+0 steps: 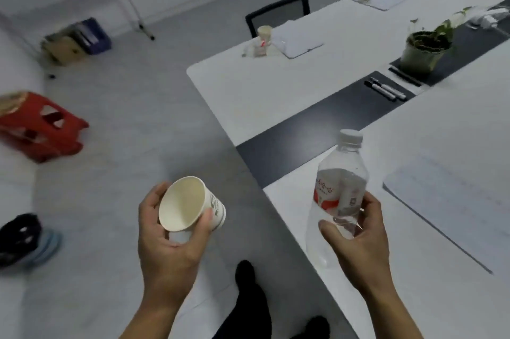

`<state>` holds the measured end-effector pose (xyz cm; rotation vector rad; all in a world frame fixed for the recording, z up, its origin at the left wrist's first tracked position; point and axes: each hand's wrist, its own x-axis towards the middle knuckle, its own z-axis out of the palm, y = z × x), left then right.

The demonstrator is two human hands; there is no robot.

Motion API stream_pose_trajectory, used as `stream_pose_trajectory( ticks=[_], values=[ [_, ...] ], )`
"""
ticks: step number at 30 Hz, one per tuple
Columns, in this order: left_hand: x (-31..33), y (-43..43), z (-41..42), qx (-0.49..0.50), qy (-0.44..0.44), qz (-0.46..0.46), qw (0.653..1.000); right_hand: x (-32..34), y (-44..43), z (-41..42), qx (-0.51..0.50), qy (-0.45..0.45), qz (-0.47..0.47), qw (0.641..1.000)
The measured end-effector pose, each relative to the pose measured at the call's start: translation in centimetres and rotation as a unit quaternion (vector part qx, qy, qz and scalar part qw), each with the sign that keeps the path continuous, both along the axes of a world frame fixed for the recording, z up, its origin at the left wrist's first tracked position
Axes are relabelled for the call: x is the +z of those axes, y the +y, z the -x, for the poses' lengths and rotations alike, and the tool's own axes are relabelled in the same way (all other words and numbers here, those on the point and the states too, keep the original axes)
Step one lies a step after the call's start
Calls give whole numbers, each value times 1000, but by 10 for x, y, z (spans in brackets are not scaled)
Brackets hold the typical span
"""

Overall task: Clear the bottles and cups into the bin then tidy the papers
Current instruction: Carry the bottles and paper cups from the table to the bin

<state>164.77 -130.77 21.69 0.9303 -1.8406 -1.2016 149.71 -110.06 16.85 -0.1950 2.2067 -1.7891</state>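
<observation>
My left hand (168, 239) holds a white paper cup (187, 206), tilted with its open mouth toward me, over the floor beside the table. My right hand (358, 236) grips a clear plastic bottle (340, 181) with a white cap and red-and-white label, held over the near corner of the white table (414, 269). A sheet of paper (455, 200) lies on the table to the right of the bottle. Farther along the table another paper cup (264, 33) and a crumpled bottle (255, 47) stand by more paper (299, 42). No bin is in view.
A potted plant (425, 48) and two markers (385, 88) sit on the table's dark centre strip. Black chairs (277, 13) stand along the far side. A red stool (41, 126) and a cardboard box (66, 48) are on the grey floor to the left.
</observation>
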Motion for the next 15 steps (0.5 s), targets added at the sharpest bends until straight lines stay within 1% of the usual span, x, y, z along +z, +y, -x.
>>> stream_pose_trajectory(
  ticks=[3, 7, 12, 15],
  values=[
    [0, -35, -71, 115, 11, 16, 993, 15, -71, -28, 118, 21, 1, 993],
    [-18, -76, -165, 239, 41, -6, 970, 14, -170, -78, 239, 39, 2, 970],
    [-37, -145, -275, 365, 60, -26, 929, -2, -300, -161, 339, 52, -12, 939],
    [-39, -193, -325, 407, 63, -24, 911, 0, -374, -202, 381, 56, -11, 923]
  ],
)
